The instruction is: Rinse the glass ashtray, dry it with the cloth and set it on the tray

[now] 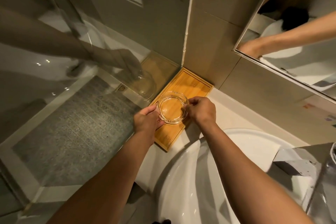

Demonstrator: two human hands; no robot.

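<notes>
Glass ashtray (172,108) over the wooden tray (196,85), gripped by both my hands.

My left hand (148,120) grasped the rim at 8 o'clock, my right hand (201,110) pinched it at 3 o'clock. Whether the base rested on the wood was hard to judge through the clear glass. The sink (209,169) lay at 5 o'clock, its right side cut off; my left fingertips were hidden beneath the rim.
</notes>
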